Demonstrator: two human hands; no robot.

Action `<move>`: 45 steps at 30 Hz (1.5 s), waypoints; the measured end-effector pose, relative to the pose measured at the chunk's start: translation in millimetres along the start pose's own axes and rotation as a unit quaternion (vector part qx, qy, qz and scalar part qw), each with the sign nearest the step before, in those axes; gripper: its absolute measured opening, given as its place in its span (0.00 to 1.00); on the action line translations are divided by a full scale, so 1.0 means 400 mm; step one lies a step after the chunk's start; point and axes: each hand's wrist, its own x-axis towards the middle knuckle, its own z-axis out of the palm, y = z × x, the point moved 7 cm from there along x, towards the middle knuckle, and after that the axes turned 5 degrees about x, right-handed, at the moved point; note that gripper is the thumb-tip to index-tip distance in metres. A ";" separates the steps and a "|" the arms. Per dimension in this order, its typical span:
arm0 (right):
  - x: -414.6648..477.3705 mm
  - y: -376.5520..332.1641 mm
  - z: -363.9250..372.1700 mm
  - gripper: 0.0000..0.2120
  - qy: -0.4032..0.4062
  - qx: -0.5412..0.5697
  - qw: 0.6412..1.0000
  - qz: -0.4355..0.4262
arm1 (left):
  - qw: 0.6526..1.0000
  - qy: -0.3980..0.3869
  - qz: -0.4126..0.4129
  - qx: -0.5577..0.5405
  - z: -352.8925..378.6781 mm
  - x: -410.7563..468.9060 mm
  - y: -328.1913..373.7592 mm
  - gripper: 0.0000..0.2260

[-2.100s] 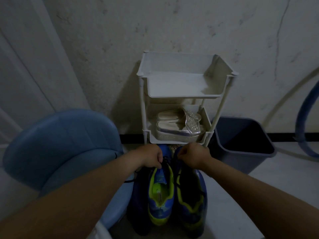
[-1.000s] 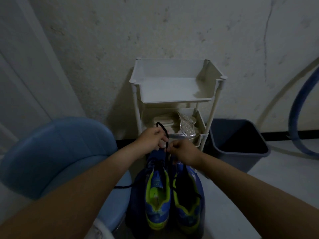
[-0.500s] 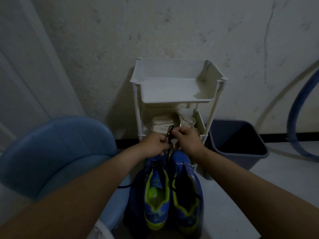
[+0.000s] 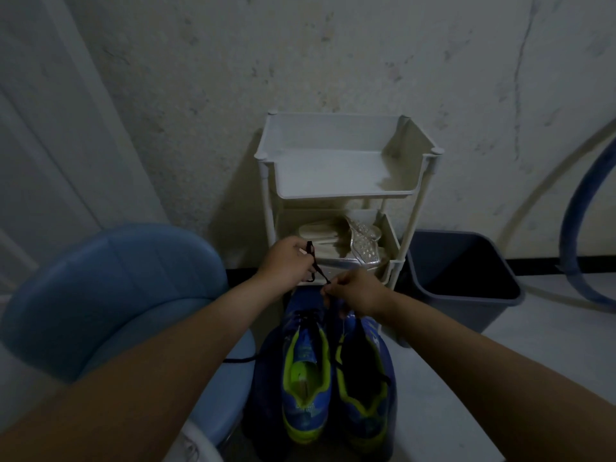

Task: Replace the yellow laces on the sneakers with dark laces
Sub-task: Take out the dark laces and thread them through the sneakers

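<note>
ok so the white rack (image 4: 346, 195) against the wall is holding a pair of pale sandals (image 4: 361, 243) in its lower tray, and a dark bin (image 4: 466, 313) is sitting just to the right of it. can't tell if anything's lying in the bin, the inside is too dark.

your sneakers (image 4: 305, 388) are sitting side by side on the floor right below your hands, toes pointing at the rack, next to the blue chair (image 4: 116, 278). they're looking bright blue with neon yellow-green lining round the openings, and dark lacing is showing on the right one.

the dark lace (image 4: 316, 266) is running on a slant between your hands, just above the toes. your left hand (image 4: 286, 261) is pinching its upper end with curled fingers, and your right hand (image 4: 356, 291) is gripping the lower part, fingers closed round it.
</note>
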 end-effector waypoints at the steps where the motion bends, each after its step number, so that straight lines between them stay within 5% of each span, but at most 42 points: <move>1: 0.000 -0.003 -0.003 0.12 0.008 0.016 1.000 -0.006 | 1.000 0.004 -0.012 -0.006 -0.005 0.005 -0.010 0.08; 9: 0.008 -0.029 0.005 0.11 0.016 0.051 0.997 -0.058 | 0.948 -0.070 0.089 0.298 -0.028 -0.009 -0.020 0.15; 13: 0.012 -0.043 0.014 0.12 0.006 0.026 0.996 -0.089 | 0.944 -0.132 0.174 0.246 0.002 -0.042 0.030 0.17; 22: 0.015 -0.056 0.004 0.15 0.018 -0.005 0.991 -0.130 | 0.956 -0.187 0.142 0.174 -0.011 -0.052 0.022 0.16; 26: 0.009 -0.069 0.007 0.13 0.013 0.006 0.989 -0.148 | 0.954 -0.185 0.151 0.178 -0.029 -0.049 0.017 0.07; 32: 0.024 -0.065 -0.006 0.12 0.042 0.011 0.990 -0.135 | 0.954 -0.206 0.104 0.192 -0.038 -0.043 -0.005 0.12; 40: 0.045 0.007 -0.090 0.13 0.142 -0.167 0.976 -0.003 | 0.959 -0.140 0.011 0.245 -0.136 -0.015 -0.078 0.14; 45: 0.026 0.026 -0.088 0.13 0.155 -0.341 0.925 0.061 | 0.957 -0.137 0.006 0.257 -0.155 -0.027 -0.105 0.13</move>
